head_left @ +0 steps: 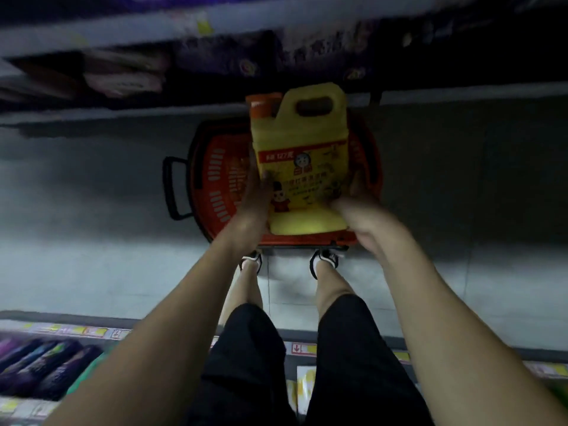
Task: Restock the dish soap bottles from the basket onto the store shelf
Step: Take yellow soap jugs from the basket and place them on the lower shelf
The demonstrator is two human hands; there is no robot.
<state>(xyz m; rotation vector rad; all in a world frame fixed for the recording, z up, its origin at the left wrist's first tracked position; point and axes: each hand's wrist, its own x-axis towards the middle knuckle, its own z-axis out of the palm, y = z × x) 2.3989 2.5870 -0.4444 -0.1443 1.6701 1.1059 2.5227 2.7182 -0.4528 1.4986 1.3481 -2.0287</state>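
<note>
While yellow dish soap jug (299, 142) hangs over red basket (215, 179), your left hand (255, 201) and right hand (359, 219) clasp its lower sides, fingers curled round it. Grip evenly, support base, clear basket rim before you turn toward shelf (92, 116).

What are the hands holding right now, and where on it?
The yellow dish soap bottle, gripped at its lower sides: left hand on one, right hand on the other.
</note>
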